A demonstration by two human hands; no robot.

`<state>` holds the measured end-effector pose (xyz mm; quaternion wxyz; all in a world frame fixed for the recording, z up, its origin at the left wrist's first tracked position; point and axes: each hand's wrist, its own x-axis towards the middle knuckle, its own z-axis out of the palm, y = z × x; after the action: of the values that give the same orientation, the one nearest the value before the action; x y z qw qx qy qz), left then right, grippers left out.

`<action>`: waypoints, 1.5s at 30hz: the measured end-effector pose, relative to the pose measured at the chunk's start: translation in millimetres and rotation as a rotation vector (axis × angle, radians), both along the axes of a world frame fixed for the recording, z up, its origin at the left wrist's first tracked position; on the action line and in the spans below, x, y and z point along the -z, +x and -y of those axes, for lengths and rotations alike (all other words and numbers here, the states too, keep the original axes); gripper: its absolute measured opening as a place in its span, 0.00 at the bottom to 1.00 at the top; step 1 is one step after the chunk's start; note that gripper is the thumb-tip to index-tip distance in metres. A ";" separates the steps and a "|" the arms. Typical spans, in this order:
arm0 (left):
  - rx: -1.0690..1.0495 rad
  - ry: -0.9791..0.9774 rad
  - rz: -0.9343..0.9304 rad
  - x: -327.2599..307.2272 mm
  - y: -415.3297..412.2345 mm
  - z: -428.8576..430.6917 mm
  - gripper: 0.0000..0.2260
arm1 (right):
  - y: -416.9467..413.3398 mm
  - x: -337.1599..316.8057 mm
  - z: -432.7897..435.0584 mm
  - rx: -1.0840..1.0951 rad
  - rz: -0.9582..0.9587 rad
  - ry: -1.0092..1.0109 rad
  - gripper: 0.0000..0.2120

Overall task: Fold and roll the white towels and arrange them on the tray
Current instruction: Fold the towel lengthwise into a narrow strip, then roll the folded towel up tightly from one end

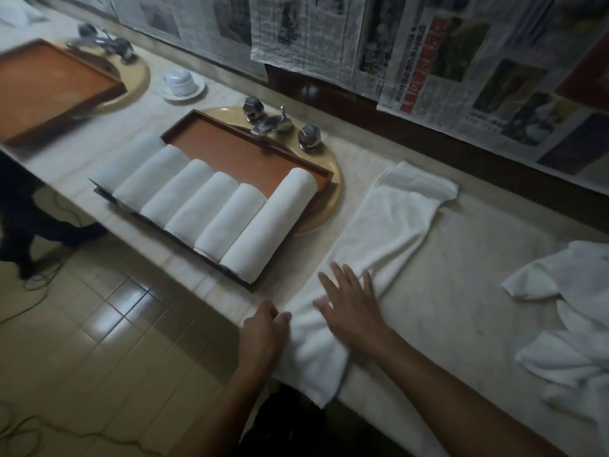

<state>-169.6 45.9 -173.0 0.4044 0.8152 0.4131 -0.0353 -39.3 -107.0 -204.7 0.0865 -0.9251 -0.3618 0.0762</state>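
A long white towel (379,232) lies folded lengthwise on the marble counter, its near end hanging over the front edge. My left hand (262,334) grips that near end at its left edge. My right hand (349,301) rests flat on the towel with fingers spread. To the left, a brown wooden tray (230,146) sits over a sink and holds several rolled white towels (211,206) side by side.
A heap of loose white towels (570,318) lies at the right. A chrome faucet (280,127) stands behind the tray. A second tray (49,84) and a white cup on a saucer (181,82) sit further left. Newspapers cover the wall.
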 end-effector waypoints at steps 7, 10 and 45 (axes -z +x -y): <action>0.170 -0.265 -0.010 -2.0 -60.4 -30.7 0.07 | 0.2 12.8 16.3 0.015 -0.011 -0.009 0.32; 0.212 -0.174 -0.145 1.4 -87.5 -37.9 0.08 | -2.0 13.4 18.0 0.014 -0.012 -0.021 0.33; 0.435 -0.071 0.020 3.4 -56.9 -66.0 0.12 | -236.6 31.5 20.9 1.344 -0.761 0.759 0.22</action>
<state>-226.5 111.9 -176.4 0.4198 0.8707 0.2219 -0.1282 -275.9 -127.9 -236.2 0.5323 -0.7629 0.3154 0.1877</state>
